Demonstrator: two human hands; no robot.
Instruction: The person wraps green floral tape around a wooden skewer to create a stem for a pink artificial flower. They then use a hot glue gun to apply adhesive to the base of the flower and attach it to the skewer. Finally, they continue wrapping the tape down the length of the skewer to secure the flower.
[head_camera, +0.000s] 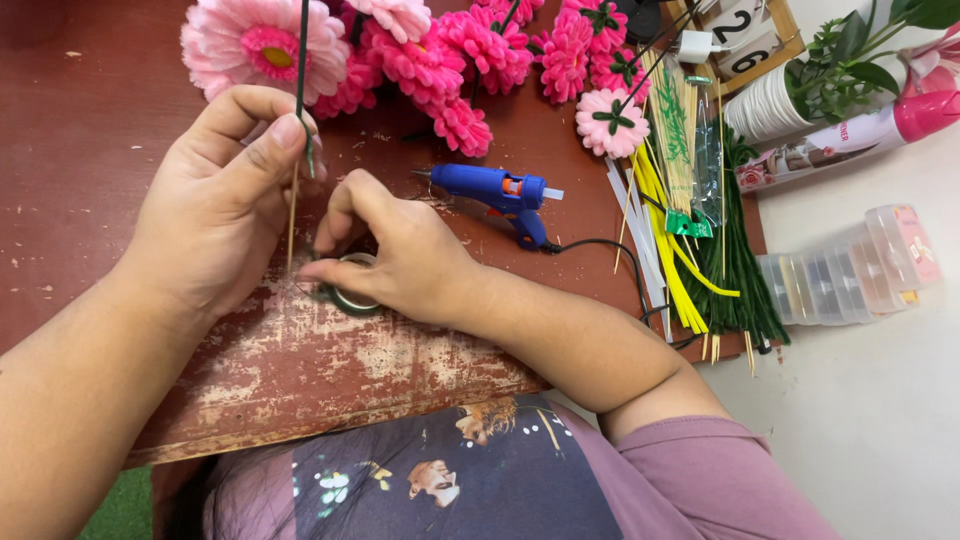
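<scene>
My left hand (215, 200) pinches a thin wooden stick (292, 215) that runs up into a dark green stem (302, 70), holding it upright over the worn red table (90, 130). A large pink daisy-like flower (265, 45) sits behind the stem's upper end. My right hand (400, 250) grips a small roll of green tape (350, 295) just right of the stick, its fingers close to the stick's lower part.
A blue glue gun (495, 190) with a black cord lies right of my hands. Several pink fabric flowers (450, 60) lie at the back. Bundles of sticks, yellow strips and green stems (700, 250) lie at the right edge, near clear plastic boxes (850, 270).
</scene>
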